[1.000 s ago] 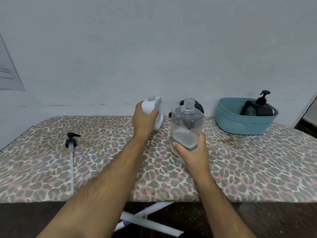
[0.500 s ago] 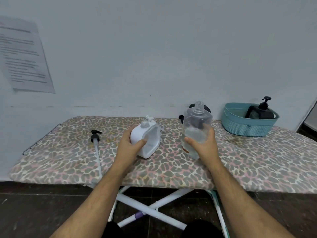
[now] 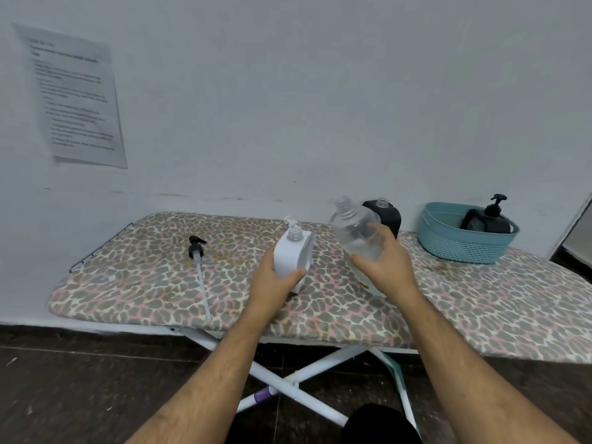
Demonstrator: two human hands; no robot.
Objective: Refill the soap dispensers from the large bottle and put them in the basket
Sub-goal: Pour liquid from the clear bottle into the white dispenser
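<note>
Head view: the large clear plastic bottle [image 3: 355,232], grasped by the right hand [image 3: 382,267], is now tilted towards the white square dispenser [image 3: 293,256], gripped upright on the leopard-print worktop [image 3: 144,277] by the left hand [image 3: 272,285], so pouring seems imminent.

A leopard-print surface [image 3: 160,283] on white crossed legs carries a black pump with its tube [image 3: 198,261], a black dispenser [image 3: 389,216] near the wall, and a teal basket [image 3: 461,248] at the right.

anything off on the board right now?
No spill or damage shows. A loose black pump lies flat on the ironing board, apart from any bottle; the black dispenser behind stands uncapped.
</note>
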